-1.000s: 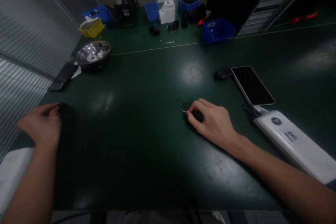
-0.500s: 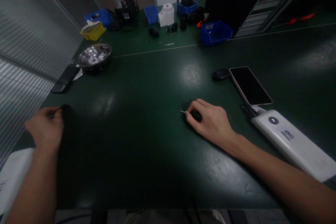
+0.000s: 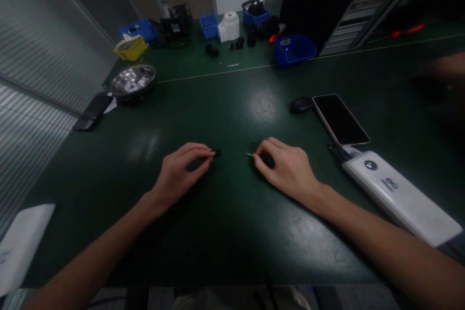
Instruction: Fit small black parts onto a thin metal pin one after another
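My left hand (image 3: pixel 181 169) is closed in a pinch, thumb and forefinger on a small black part (image 3: pixel 217 153), too small and dark to identify. A short gap to the right, my right hand (image 3: pixel 285 162) rests on the green table (image 3: pixel 218 232) with its fingers curled round a small screwdriver (image 3: pixel 268 160). Its thin metal tip points left toward the black part, without touching it. Most of the dark handle is hidden by my fingers.
Right of my hands lie a black mouse (image 3: pixel 301 104), a phone (image 3: pixel 341 118) and a white power bank (image 3: pixel 401 196). A metal bowl (image 3: pixel 150 77) with white bits stands far left. Blue bins (image 3: pixel 295 51) line the back. Another person's blurred hand (image 3: pixel 450 67) shows at the right edge.
My left hand has moved from the far left to the middle, carrying the small black part close to the screwdriver tip. A blurred co-worker's hand has appeared at the right.
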Demonstrator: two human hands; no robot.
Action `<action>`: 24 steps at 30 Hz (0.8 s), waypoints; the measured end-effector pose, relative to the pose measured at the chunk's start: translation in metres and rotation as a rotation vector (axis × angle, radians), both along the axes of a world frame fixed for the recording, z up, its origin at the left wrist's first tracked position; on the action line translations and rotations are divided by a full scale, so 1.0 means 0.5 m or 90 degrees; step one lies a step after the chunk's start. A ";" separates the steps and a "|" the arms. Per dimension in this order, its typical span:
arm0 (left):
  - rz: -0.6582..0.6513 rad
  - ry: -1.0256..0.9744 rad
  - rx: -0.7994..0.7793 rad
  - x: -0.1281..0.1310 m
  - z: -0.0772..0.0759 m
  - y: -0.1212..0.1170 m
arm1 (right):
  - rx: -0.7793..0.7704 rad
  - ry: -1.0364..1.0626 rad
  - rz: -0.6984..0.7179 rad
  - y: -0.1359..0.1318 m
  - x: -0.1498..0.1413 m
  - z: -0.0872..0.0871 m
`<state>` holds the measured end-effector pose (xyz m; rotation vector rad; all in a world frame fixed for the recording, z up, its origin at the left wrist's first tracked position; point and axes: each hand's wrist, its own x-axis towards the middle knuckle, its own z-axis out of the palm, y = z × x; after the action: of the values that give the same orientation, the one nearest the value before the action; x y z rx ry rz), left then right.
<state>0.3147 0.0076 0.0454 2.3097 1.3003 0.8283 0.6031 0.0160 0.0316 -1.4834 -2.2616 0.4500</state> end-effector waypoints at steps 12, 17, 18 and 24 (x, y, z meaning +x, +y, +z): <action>-0.141 -0.025 -0.021 0.084 -0.042 0.031 | -0.013 0.040 0.027 -0.001 -0.003 0.001; -0.121 -0.035 -0.040 0.084 -0.043 0.027 | -0.013 0.062 0.047 -0.002 -0.002 -0.002; -0.117 -0.034 -0.046 0.084 -0.044 0.027 | -0.012 0.060 0.050 -0.002 -0.002 -0.003; -0.123 -0.036 -0.032 0.084 -0.049 0.029 | 0.002 0.040 0.065 -0.001 -0.004 -0.009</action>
<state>0.3569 0.0220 0.0210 2.3104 1.0428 0.7804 0.6010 0.0154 0.0273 -1.3370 -2.2953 0.5158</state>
